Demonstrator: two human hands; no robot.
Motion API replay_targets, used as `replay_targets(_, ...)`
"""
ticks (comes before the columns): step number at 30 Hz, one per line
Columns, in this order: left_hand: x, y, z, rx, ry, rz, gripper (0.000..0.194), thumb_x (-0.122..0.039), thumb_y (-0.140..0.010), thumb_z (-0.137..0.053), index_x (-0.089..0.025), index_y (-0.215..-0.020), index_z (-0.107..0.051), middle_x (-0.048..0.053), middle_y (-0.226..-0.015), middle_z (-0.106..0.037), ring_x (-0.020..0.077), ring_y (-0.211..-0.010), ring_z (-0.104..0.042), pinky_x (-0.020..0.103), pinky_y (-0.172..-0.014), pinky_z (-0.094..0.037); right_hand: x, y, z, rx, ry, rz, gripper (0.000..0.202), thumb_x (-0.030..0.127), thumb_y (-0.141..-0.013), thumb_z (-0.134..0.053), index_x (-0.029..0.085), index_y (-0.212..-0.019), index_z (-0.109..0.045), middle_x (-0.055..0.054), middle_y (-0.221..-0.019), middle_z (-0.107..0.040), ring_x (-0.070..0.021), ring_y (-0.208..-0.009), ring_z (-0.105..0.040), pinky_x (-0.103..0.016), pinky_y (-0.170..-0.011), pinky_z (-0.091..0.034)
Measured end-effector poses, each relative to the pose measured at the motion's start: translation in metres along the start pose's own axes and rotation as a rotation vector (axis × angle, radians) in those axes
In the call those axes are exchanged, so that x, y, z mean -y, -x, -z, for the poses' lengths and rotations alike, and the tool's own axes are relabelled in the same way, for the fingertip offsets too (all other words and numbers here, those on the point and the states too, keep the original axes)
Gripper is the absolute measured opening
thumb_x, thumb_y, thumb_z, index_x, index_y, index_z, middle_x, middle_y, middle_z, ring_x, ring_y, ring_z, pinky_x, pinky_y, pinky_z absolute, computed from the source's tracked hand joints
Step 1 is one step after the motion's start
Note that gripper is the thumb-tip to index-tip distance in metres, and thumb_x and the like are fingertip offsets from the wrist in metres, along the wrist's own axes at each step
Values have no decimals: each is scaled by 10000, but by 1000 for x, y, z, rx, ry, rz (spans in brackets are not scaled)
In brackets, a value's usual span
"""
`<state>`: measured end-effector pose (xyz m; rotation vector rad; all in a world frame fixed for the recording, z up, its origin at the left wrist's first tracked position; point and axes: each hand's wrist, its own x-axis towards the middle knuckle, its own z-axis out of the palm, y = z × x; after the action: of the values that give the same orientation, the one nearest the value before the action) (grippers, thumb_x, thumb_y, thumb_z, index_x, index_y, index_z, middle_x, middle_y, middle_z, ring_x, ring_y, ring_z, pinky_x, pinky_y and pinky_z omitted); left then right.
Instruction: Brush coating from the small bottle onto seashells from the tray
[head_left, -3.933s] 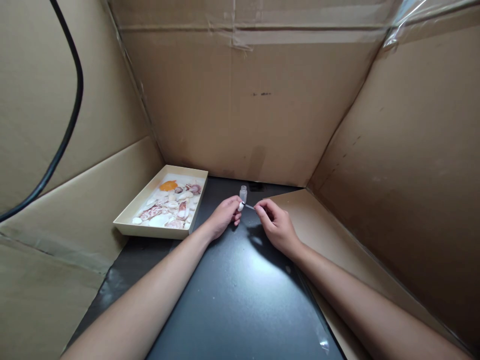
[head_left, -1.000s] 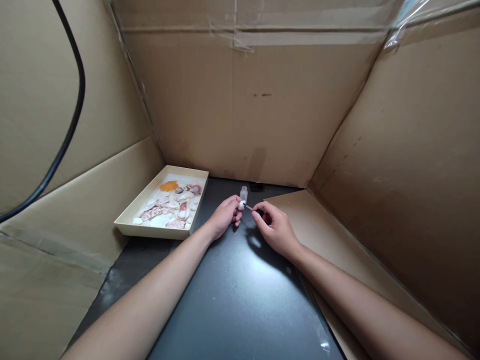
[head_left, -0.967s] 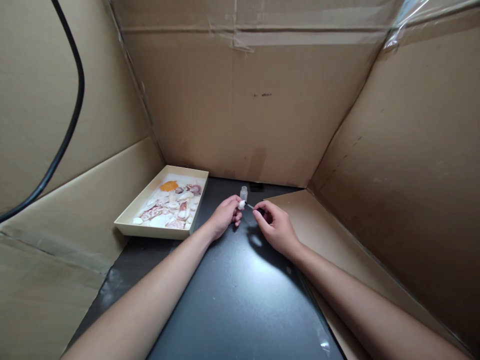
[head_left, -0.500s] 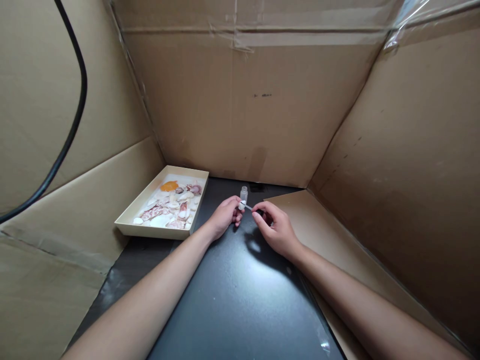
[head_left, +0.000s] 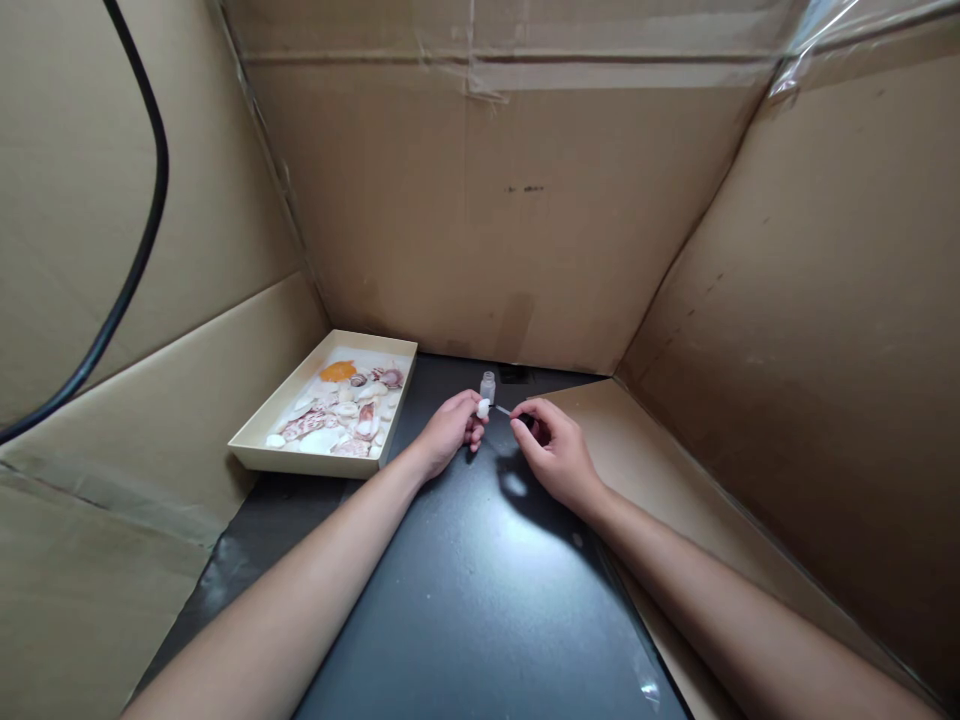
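**Both Grips Occupied; Contact Undetermined**

Bearings are taken from the small white object (head_left: 483,408), found above the dark table (head_left: 450,600), pinched in the fingertips of the left hand (head_left: 452,430) at 8 o'clock. The right hand (head_left: 553,445), between 3 and 4 o'clock, grasps a slender tool (head_left: 502,410) between thumb and fingers, its dark tip directed at the small white object; whether the two touch cannot be determined. A small clear bottle (head_left: 488,389) stands upright at 12 o'clock, just beyond. At 9 o'clock sits a cream tray (head_left: 300,463) bearing assorted shells (head_left: 365,421) and, toward its 12 o'clock end, an orange piece (head_left: 337,371). A black cable (head_left: 161,170) hangs at 10 o'clock.
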<state>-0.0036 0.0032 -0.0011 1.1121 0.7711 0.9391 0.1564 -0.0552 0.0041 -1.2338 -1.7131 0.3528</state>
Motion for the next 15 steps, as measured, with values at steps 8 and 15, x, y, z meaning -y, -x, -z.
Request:
replay_targets(8, -1, 1, -1, -5, 5, 0, 36, -196, -791, -478, -175, -771, -457, -35, -672, -482, 44, -427, -401, 170, -397, -344, 0, 0, 0, 19, -47, -26, 141, 300, -892, -521, 191, -883, -609, 0, -719, -570, -125, -579, -475, -240, -556, -378)
replay_targets(15, -1, 2, -1, 4, 2, -2, 60, -199, -800, -468, -180, -747, -450, -53, -588, -414, 59, -431, -402, 171, -410, -346, 1, 1, 0, 78, -45, 19, 131, 280, -886, -521, 191, -877, -616, 2, -720, -564, -122, -584, -473, -237, -559, -377)
